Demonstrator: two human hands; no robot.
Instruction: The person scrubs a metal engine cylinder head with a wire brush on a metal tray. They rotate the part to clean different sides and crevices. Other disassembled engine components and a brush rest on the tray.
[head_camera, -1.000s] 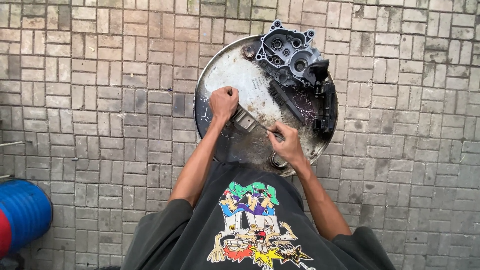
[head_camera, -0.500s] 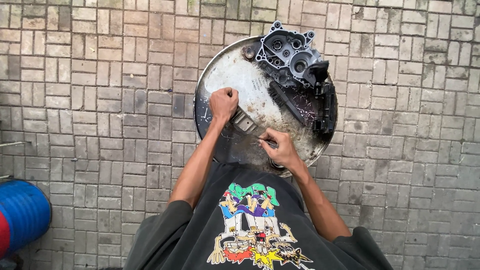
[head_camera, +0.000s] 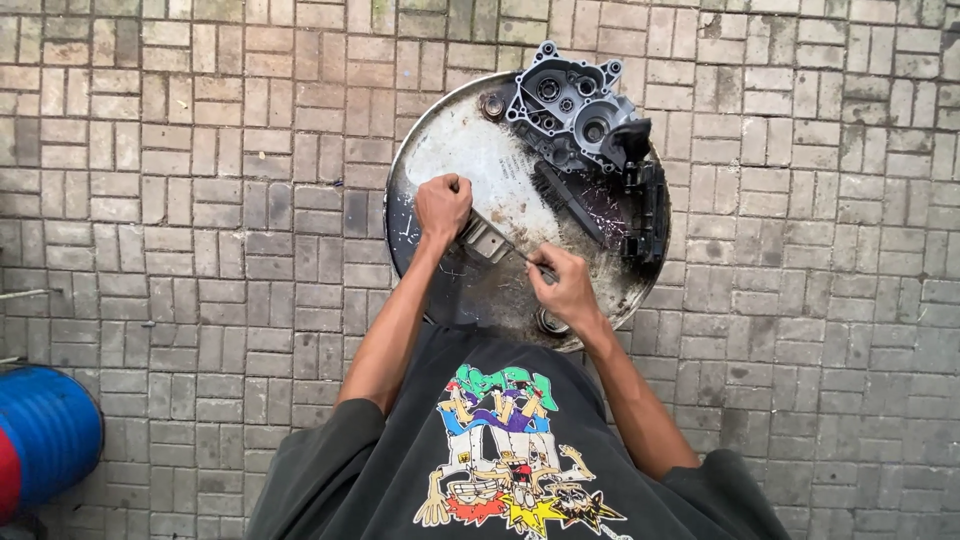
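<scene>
- The left hand (head_camera: 443, 207) was closed over the upper end of a small grey metal part (head_camera: 486, 240), holding it down on the drum top (head_camera: 430, 160).
- The right hand (head_camera: 567, 285) pinched a thin tool (head_camera: 528, 258) whose tip met the lower edge of that part; the fingers were pressed together around the shaft.
- The metal part lay near the middle of the round, paint-worn drum top, between the two hands.
- Judged from this, work on the small part was under way and unfinished.
- A grey engine case half (head_camera: 567, 108) sat opened at the far rim, with a black brush (head_camera: 567, 200) and dark black components (head_camera: 648, 205) just beside it, untouched.
- Brick paving (head_camera: 200, 200) surrounded the drum; a blue barrel (head_camera: 45, 440) stood well apart.
</scene>
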